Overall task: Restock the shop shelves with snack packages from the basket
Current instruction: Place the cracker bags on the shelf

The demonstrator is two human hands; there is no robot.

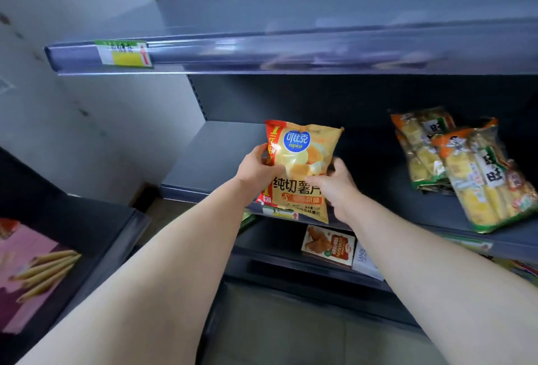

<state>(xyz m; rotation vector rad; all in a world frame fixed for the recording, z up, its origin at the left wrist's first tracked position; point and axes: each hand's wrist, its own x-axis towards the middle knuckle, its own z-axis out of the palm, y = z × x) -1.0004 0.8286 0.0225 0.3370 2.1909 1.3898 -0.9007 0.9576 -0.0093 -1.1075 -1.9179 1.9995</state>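
White wall (87,108) at left, flecked with dark spots. Green-and-yellow price tag (124,53) sits in a clear strip (291,53), upper left. Low down: box with a fried-chicken picture (327,245), white box (364,261) touching its right side; pink box (32,265) printed with wafer rolls far left; grey floor (276,329) beneath.

price label (123,53): print blurred | pink box (26,271): cut by left edge | left hand (256,168): fingers behind chip bag (302,160)
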